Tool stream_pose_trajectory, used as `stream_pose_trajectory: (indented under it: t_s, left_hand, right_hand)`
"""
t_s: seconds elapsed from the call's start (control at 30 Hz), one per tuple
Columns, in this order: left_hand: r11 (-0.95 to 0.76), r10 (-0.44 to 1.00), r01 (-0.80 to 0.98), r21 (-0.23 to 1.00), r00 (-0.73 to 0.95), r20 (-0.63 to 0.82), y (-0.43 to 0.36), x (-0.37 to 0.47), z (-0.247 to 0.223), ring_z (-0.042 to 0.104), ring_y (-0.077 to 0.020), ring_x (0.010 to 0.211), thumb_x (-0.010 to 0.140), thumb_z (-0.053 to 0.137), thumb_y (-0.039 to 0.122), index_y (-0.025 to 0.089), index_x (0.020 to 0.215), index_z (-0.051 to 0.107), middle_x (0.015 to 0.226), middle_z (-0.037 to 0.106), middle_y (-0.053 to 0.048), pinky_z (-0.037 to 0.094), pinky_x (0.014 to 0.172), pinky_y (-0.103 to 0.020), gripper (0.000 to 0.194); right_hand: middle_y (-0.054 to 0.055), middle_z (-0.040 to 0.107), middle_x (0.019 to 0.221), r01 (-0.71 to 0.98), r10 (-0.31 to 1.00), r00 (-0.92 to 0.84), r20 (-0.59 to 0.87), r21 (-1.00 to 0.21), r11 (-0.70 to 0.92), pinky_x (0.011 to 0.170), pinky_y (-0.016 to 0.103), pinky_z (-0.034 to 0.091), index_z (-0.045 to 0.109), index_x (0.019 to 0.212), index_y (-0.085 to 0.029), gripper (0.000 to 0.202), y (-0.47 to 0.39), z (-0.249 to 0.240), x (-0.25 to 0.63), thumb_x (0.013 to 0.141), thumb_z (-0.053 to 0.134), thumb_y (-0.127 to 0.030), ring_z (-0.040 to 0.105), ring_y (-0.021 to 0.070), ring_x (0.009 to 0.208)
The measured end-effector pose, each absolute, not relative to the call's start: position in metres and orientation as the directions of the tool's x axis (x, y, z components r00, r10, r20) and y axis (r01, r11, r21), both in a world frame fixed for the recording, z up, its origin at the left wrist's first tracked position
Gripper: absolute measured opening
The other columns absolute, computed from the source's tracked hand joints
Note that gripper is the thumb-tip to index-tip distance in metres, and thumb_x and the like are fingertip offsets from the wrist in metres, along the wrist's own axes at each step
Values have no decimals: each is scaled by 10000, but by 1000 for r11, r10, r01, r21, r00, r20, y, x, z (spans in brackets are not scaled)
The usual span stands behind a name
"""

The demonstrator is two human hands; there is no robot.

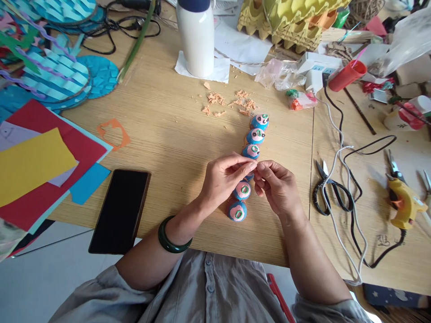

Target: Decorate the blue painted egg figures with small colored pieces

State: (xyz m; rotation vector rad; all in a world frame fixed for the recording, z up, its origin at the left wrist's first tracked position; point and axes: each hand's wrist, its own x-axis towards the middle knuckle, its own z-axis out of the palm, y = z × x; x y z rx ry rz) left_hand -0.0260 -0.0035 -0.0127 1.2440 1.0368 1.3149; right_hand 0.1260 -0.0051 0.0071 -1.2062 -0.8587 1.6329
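A row of small blue domes with pink tops and green rings (243, 190) runs across the wooden table. The far domes (257, 135) also carry small dark pieces; the nearest dome (237, 211) has only a green ring. Above the middle of the row, my left hand (224, 175) is closed in a pinch, a dark green bangle (164, 237) on its wrist. Its fingertips meet those of my right hand (276, 184), also pinched. Whatever lies between the fingertips is too small to make out. The hands partly cover a dome beneath them.
A black phone (119, 211) and coloured paper (37, 157) lie at the left. Behind stand a white bottle (197, 40) and yellow egg cartons (286, 22), with orange shavings (215, 98) before them. Scissors (332, 190), cables and a yellow glue gun (404, 202) are at the right.
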Motion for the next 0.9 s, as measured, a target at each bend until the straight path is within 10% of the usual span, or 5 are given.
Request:
stream_pose_trajectory:
  t_s: [0.17,0.9]
  left_hand:
    - [0,998,-191,982,67,12,-3,-26,-13,617,-74,588,917,735,419,189,1118,784,941,789,-52,498,532,-203,309]
    - [128,989,-264,956,101,-105,-2,-25,-8,527,-67,491,836,787,434,155,969,812,632,669,8,457,472,-188,310]
  right_hand:
    - [-47,558,604,-294,932,-103,-348,-884,-362,383,190,388,700,699,-191,371,-4,6,127,683,911,-495,422,54,477]
    - [-50,569,609,-316,936,-130,-326,-881,-351,382,177,404,715,706,-182,361,-5,8,125,665,928,-470,439,47,469]
